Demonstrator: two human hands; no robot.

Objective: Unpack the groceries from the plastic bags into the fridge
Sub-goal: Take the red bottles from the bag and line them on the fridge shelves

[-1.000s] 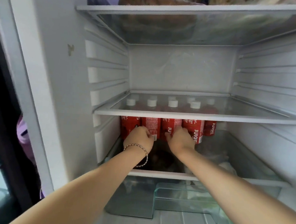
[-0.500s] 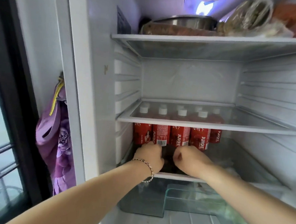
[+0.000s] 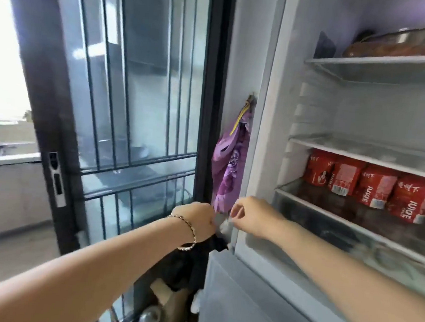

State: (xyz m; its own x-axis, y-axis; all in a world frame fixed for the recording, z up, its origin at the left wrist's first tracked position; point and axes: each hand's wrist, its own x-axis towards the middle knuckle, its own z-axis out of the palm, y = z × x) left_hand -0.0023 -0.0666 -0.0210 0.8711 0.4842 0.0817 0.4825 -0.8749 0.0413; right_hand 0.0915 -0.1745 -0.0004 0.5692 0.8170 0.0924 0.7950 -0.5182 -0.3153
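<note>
My left hand [image 3: 197,220], with a bracelet on the wrist, grips the top of a crumpled black plastic bag [image 3: 196,265] that hangs below it, just left of the open fridge's front edge. Close beside it on the right, my right hand [image 3: 252,216] has curled fingers, thumb and forefinger nearly meeting. Motion blur hides whether it pinches the bag. Several red-labelled juice bottles [image 3: 375,190] stand in a row on a glass fridge shelf [image 3: 328,214], to the right of both hands.
A purple floral cloth bag [image 3: 228,167] hangs on the fridge's outer left side. Left of it is a dark-framed glass door with bars [image 3: 140,105]. A metal pot [image 3: 400,45] sits on the top shelf. A cardboard box [image 3: 169,298] stands on the floor below the bag.
Both hands have come out of the fridge, away from the bottles, and moved left. The black bag is now outside, under my left hand. My view has swung left.
</note>
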